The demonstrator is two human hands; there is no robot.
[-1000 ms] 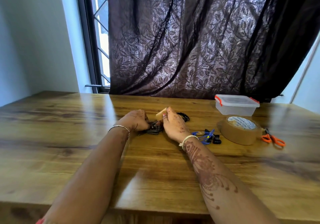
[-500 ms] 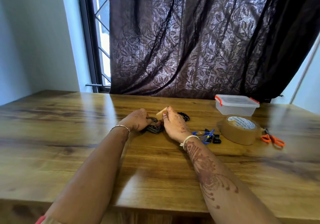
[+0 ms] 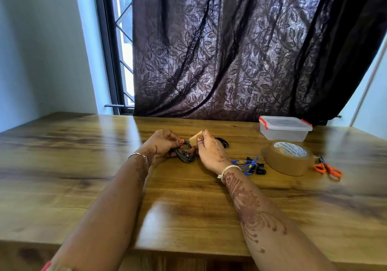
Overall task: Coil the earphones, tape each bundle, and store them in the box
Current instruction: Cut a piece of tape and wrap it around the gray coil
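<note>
The box (image 3: 284,131) is the clear plastic kind with orange-red clips, sitting just behind the tape roll (image 3: 288,158) on the counter (image 3: 184,212). The lid's on, and through the cloudy walls I honestly can't tell what's in it.

The thing being worked on is a dark coil (image 3: 186,155) of earphone cable. It's wound into a small flat loop of several turns, well to the left of the tape roll. It sits right between the two hands, low over the counter or touching it, hard to say which. The left hand (image 3: 162,145) has its fingers curled round the coil's left side, gripping it. The right hand (image 3: 211,153) is at the coil's right edge and pinches a short tan tape strip (image 3: 195,138) between thumb and fingertips. The strip sticks up just above the coil.

Between the right hand and the tape roll there's a bunch of blue earphones (image 3: 249,163) with black ends, loose on the wood. A bundle of black earphones (image 3: 223,142) peeks out behind the right hand, also left of the roll. Orange scissors (image 3: 327,168) lie just right of the tape roll, which is brown and lying flat, printed label up.
</note>
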